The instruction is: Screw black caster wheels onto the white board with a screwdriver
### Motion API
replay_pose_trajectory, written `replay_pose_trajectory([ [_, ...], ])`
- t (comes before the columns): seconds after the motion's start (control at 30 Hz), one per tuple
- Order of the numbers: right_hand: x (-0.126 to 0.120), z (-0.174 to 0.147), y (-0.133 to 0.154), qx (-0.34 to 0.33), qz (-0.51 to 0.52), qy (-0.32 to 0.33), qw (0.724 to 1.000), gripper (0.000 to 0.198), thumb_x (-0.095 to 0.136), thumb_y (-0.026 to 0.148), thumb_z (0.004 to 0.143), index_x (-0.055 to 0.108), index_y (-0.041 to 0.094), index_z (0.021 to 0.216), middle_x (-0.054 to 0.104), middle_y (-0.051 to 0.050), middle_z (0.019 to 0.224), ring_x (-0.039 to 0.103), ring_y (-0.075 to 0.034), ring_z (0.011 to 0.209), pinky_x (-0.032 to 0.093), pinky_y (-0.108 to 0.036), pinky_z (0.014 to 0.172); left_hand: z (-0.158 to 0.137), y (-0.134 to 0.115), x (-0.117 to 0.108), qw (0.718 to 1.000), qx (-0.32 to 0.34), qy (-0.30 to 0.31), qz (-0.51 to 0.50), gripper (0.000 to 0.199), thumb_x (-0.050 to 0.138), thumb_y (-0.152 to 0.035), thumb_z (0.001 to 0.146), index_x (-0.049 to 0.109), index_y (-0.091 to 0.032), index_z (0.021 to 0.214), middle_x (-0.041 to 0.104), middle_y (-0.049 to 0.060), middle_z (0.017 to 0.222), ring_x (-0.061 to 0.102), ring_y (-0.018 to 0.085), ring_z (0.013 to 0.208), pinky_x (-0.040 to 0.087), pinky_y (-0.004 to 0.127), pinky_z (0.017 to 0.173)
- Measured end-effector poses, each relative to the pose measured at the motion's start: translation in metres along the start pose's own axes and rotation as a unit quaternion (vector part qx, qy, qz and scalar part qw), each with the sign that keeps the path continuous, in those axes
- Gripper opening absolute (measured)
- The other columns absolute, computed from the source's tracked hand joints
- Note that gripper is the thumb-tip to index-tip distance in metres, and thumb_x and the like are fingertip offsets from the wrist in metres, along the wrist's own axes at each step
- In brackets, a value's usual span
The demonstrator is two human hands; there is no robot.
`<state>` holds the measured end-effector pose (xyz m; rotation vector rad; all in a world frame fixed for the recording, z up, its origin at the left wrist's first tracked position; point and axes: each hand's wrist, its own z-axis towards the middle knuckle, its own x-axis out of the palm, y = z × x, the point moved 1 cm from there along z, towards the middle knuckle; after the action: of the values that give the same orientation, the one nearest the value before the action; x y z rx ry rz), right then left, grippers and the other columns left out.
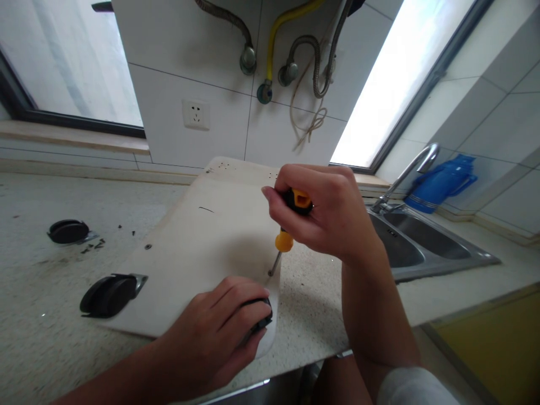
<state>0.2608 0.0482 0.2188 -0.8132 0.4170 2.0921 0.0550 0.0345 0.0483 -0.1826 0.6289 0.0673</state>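
Observation:
My right hand is wrapped round a yellow and black screwdriver. Its shaft slants down, and the tip meets a screw near the right edge of a white board. Just below that, my left hand is closed over a black caster wheel at the board's near right corner, covering most of it. Another black caster with a metal plate sits at the near left corner. A third caster lies on the counter, beside several small dark screws.
The board lies on a speckled counter. To the right are a steel sink with a tap and a blue thermos jug. Hoses and a power socket are on the tiled wall behind.

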Motion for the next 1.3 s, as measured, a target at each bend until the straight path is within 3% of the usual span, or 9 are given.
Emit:
replay_pose_trajectory([
  [0.47,0.012,0.002,0.001,0.028,-0.058,-0.027,0.998,0.029,0.063,0.036,0.105,0.054,0.021,0.083,0.056,0.004,0.072,0.038,-0.009,0.063,0.027,-0.033,0.064,-0.004,0.002,0.001,1.0,0.002,0.015,0.002,0.029,0.063,-0.006,0.103,0.068,-0.016,0.13,0.077,0.011,0.126,0.071,0.025,0.115,0.06,0.035,0.092],
  [0.97,0.038,0.009,-0.031,0.12,-0.082,-0.081,0.986,0.033,0.065,0.042,0.103,0.055,0.021,0.078,0.054,0.003,0.065,0.034,-0.01,0.059,0.023,-0.035,0.065,-0.003,0.001,0.0,1.0,0.002,0.018,-0.019,0.033,0.065,-0.004,0.1,0.066,-0.014,0.13,0.077,0.013,0.124,0.071,0.027,0.112,0.064,0.038,0.095],
  [1.3,0.041,0.009,-0.031,0.123,-0.069,-0.091,0.986,0.036,0.064,0.044,0.105,0.054,0.022,0.078,0.054,0.003,0.064,0.032,-0.011,0.059,0.025,-0.035,0.064,-0.005,0.003,0.002,1.0,0.003,0.017,-0.022,0.035,0.067,-0.004,0.098,0.066,-0.015,0.131,0.077,0.014,0.123,0.073,0.026,0.112,0.065,0.038,0.096],
])
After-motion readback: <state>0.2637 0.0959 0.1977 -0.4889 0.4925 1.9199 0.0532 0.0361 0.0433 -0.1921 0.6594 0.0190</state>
